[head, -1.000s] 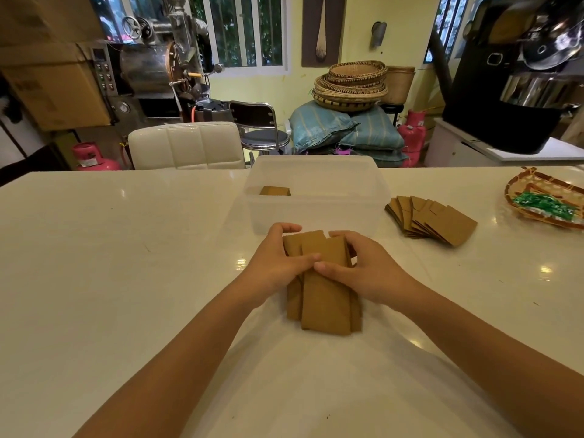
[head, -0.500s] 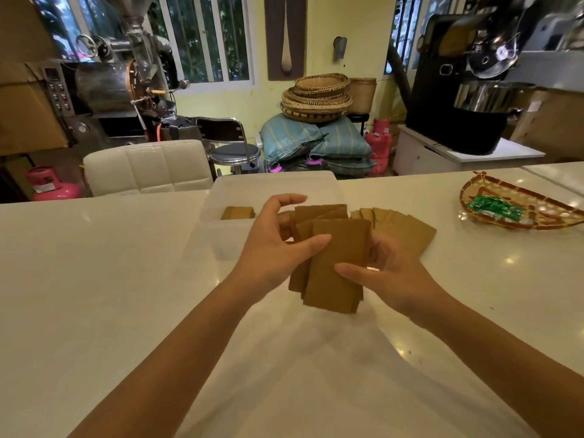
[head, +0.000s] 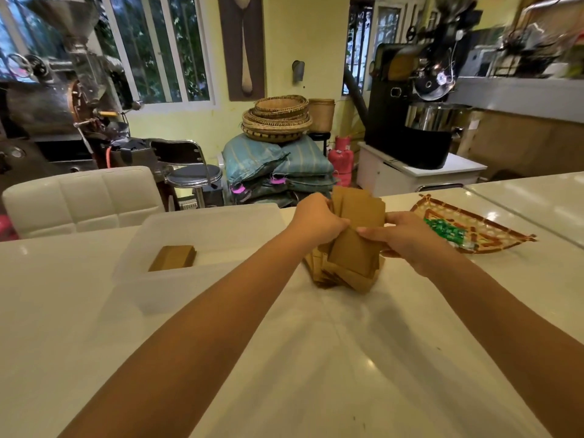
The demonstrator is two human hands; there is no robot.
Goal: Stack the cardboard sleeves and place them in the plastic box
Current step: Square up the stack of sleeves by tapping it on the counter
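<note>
- Compared with half a second ago, both hands have carried the bundle of cardboard sleeves (head: 358,235) farther from the person, and it now hangs above the fanned pile of loose sleeves (head: 341,276) toward the far edge of the bench (head: 94,327).
- The left hand (head: 316,220) has tightened from a loose, spread hold into a curled grip on the bundle's left edge; the right hand (head: 407,235) pinches its right edge, thumb across the front face.
- The bundle has gone from leaning flat toward the viewer to standing more upright, its upper sleeves splayed unevenly.
- The sleeves are flat, rectangular pieces of matte brown cardboard with straight cut edges.
- The plastic box (head: 202,273) is translucent white, rectangular with rounded corners, and sits left of the hands near the far edge of the bench.
- A neat small stack of sleeves (head: 173,257) lies inside the box against its near-left part.
- The bench top is glossy and off-white, with small light reflections.
- A woven tray (head: 493,229) with a coloured pattern sits toward the far right of the bench, holding green wrapped items (head: 444,229).
</note>
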